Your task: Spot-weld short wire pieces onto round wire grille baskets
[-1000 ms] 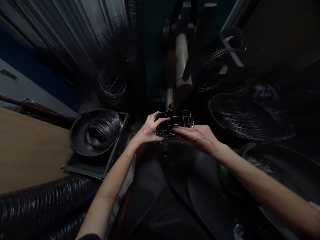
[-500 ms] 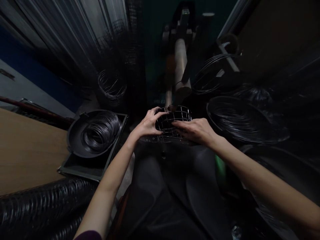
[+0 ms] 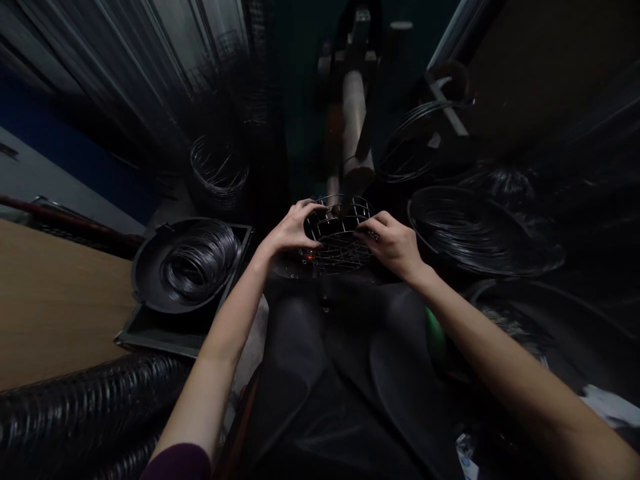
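A small round wire basket [image 3: 336, 230] of thin metal rods sits in front of me under a vertical machine arm [image 3: 354, 127]. My left hand [image 3: 290, 230] curls round the basket's left rim, fingers bent over the top wire. My right hand [image 3: 393, 243] grips its right side, fingers closed on the wires. A small orange glow shows at the basket's lower left edge. My lap in dark clothing lies below.
A dark pan holding a coil of wire rings [image 3: 197, 257] rests on a tray [image 3: 170, 333] at left, beside a wooden board [image 3: 55, 300]. Stacked wire rings [image 3: 75, 407] lie bottom left. Large wire coils [image 3: 470, 230] sit right. Another wire basket [image 3: 217, 170] stands behind.
Both hands and the basket moved slightly away from me, under the machine arm. My right hand shifted from lying over the front to gripping the right side. An orange glow appeared.
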Demonstrator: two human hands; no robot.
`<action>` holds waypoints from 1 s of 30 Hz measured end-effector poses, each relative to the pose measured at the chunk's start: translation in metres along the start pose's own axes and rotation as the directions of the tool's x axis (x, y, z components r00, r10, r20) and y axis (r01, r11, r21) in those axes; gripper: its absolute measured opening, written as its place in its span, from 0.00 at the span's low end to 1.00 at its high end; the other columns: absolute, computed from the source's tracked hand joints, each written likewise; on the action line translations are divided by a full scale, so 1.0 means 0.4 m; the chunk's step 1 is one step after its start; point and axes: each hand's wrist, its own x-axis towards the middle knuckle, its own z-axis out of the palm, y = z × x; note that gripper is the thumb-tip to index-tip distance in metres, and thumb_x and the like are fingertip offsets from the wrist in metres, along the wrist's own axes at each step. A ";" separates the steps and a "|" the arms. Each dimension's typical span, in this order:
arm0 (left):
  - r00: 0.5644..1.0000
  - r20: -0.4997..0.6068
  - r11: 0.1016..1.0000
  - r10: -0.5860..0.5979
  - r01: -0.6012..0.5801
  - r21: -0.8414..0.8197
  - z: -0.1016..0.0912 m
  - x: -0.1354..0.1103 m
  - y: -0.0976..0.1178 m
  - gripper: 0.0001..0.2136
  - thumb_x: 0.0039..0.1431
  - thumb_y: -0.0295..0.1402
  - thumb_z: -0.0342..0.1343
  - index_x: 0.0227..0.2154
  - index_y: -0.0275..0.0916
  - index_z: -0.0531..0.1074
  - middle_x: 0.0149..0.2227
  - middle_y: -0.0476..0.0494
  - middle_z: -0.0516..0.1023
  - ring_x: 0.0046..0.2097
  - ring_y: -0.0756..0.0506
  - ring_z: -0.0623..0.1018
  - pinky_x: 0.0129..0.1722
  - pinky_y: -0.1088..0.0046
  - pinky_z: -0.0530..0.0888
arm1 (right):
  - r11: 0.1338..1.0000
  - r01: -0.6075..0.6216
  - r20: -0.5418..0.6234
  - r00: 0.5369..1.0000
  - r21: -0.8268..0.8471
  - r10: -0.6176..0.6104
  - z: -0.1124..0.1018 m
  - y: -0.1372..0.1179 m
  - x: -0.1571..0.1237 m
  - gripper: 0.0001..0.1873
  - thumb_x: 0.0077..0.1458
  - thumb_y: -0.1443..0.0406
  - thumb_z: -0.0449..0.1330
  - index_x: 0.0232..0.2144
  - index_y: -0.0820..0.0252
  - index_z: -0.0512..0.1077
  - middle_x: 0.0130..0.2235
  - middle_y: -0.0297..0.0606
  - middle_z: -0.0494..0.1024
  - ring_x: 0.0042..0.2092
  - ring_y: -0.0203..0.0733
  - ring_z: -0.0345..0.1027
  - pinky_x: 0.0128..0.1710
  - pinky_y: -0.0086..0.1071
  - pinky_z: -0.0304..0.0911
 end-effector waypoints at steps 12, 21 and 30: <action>1.000 -0.010 0.999 0.024 -0.024 0.020 -0.030 0.075 -0.039 0.39 0.38 0.35 0.72 0.57 0.37 0.68 0.60 0.35 0.65 0.64 0.34 0.65 0.66 0.54 0.61 | 0.981 -0.156 -0.013 0.987 0.111 0.159 0.037 0.012 0.078 0.13 0.59 0.55 0.60 0.37 0.57 0.77 0.37 0.39 0.73 0.33 0.39 0.64 0.28 0.30 0.52; 0.975 -0.196 0.970 -0.106 0.057 -0.238 0.070 -0.040 -0.152 0.59 0.42 0.56 0.68 0.69 0.38 0.40 0.69 0.24 0.48 0.71 0.33 0.52 0.67 0.50 0.57 | 0.870 -0.378 0.117 0.926 0.316 0.359 -0.117 0.013 -0.107 0.22 0.65 0.53 0.46 0.40 0.56 0.76 0.41 0.45 0.76 0.44 0.47 0.71 0.49 0.42 0.65; 0.914 -0.358 0.919 -0.190 0.037 -0.394 0.118 -0.108 -0.148 0.58 0.38 0.62 0.67 0.65 0.44 0.39 0.63 0.27 0.59 0.66 0.36 0.63 0.60 0.53 0.68 | 0.781 -0.532 0.625 0.742 0.328 0.242 -0.033 0.074 -0.503 0.22 0.56 0.47 0.51 0.36 0.54 0.76 0.38 0.42 0.81 0.41 0.50 0.77 0.45 0.44 0.72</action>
